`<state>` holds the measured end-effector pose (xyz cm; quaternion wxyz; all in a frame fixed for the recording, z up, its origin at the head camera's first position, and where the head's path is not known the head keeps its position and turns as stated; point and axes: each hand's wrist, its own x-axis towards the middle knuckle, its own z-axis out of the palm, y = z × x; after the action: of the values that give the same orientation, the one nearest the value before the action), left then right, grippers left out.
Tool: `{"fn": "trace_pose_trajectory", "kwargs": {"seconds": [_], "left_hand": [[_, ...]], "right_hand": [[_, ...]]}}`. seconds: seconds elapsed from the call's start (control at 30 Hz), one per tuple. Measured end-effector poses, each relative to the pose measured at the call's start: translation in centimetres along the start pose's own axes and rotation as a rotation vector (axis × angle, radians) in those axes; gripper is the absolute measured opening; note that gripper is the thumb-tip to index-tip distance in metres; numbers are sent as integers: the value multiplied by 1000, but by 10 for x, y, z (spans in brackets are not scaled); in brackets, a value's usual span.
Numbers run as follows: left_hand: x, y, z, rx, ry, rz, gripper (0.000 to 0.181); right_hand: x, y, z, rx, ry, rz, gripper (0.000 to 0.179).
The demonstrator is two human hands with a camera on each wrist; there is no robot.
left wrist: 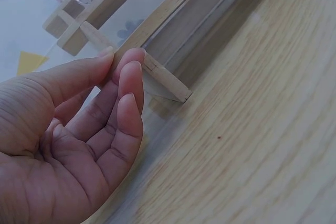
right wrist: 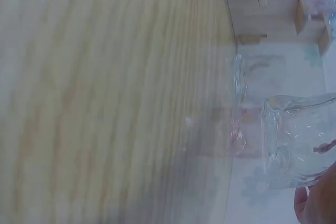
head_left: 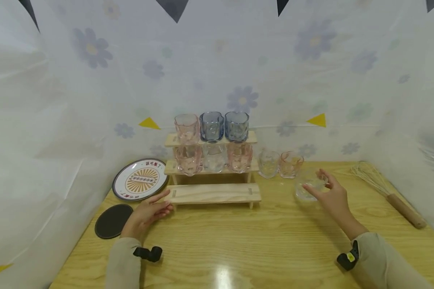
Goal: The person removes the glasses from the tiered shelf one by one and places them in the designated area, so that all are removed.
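A three-step wooden rack (head_left: 217, 193) stands mid-table. My left hand (head_left: 148, 213) pinches the left end of its lowest step; thumb and fingertips meet at that corner in the left wrist view, by the rack's leg (left wrist: 170, 81). To the right of the rack, my right hand (head_left: 334, 199) holds a clear glass (head_left: 305, 195) between thumb and fingers. The right wrist view has this glass (right wrist: 296, 140) raised off the table, with part of the hand cut off by the frame. The lowest step carries nothing.
One pink glass (head_left: 187, 128) and two blue glasses (head_left: 236, 126) fill the top step. Two pink glasses and a clear one (head_left: 214, 159) occupy the middle. Right of the rack stand a clear glass (head_left: 269, 163) and a pink glass (head_left: 291, 165). A plate (head_left: 141, 179), black coaster (head_left: 113, 221) and whisk (head_left: 405, 210) flank everything.
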<state>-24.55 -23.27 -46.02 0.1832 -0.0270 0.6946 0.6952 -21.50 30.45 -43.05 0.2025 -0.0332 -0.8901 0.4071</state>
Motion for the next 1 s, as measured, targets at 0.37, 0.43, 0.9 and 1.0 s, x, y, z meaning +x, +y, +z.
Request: {"fn": "trace_pose_trajectory", "kwargs": {"seconds": [0.37,0.43,0.9,1.0], "left_hand": [[0,0,-1,-5,1,-4,59],[0,0,-1,-6,6,-7,59],[0,-1,0,-6,17,-11,59],[1,-1,-1,-5,17,-9,59]], "right_hand": [[28,32,-4,67,3,147,89],[33,35,-3,80,6,153,91],[71,45,13,154,68,244,96],[76,47,16,183,75,257,96]]}}
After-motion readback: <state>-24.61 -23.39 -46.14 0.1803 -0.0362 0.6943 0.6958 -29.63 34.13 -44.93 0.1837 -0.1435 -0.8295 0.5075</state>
